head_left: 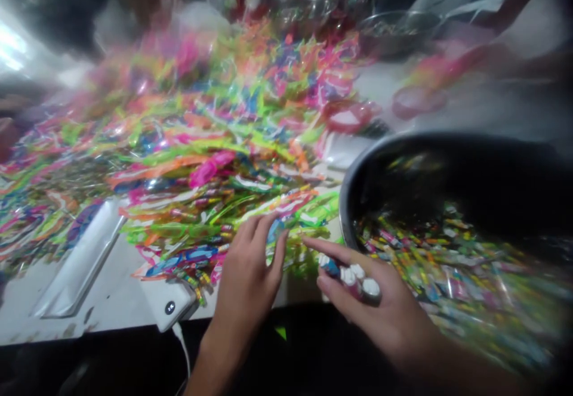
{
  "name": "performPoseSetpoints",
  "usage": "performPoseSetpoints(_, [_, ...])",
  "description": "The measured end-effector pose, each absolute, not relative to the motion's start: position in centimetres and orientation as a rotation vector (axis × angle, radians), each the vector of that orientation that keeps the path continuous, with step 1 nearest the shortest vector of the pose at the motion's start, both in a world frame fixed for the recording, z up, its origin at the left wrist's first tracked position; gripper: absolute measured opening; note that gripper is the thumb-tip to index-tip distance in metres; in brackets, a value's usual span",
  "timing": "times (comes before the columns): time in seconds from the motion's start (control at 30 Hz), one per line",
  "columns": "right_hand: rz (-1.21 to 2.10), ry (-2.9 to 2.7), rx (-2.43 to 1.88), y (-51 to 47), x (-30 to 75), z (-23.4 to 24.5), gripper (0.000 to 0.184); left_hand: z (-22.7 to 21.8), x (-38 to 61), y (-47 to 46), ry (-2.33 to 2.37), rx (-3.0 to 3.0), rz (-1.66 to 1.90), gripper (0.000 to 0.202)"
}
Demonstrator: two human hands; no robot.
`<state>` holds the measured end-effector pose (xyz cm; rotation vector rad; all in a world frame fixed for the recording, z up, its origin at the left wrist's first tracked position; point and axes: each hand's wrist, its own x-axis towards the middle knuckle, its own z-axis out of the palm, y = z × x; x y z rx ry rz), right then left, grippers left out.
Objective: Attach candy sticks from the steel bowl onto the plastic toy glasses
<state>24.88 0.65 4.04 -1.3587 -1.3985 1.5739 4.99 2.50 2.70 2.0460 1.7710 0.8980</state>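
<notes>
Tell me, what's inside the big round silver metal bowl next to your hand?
The big round silver metal bowl holds a heap of small multicoloured pieces, too blurred to name. They hide its bottom; only the dark inner wall shows above them.

white table (pixel 111 300) heaped with neon plastic strips (pixel 210 127), steel bowl (pixel 342 211)

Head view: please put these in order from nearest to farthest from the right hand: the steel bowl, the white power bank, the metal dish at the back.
From the right hand, holding small white-capped tubes:
1. Steel bowl: right beside it.
2. White power bank: left, at the table edge.
3. Metal dish: far back.
</notes>
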Motion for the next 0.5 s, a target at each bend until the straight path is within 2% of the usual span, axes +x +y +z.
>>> performPoseSetpoints(0.1, [1.663, -1.295, -1.39, 0.8, 24.7, 4.3, 0.042, 0.0, 5.1, 2.6, 1.997, 2.078, 0.625, 0.039])
performPoseSetpoints(0.17, [1.732, -1.227, -1.366, 0.9, 24.5, 4.4, 0.043, -1.1, 4.8, 3.1, 2.026, 2.013, 0.601, 0.036])
performPoseSetpoints(0.33, [1.814, -1.197, -1.25, 1.1, 24.4, 4.1, 0.038, -0.7, 3.7, 3.0, 1.968, 1.873, 0.869, 0.016])
performPoseSetpoints(0.5, [1.793, -1.111, -1.297, 0.9, 24.4, 3.8, 0.032, 1.1, 2.6, 0.6, 1.826, 1.22, 1.352, 0.022])
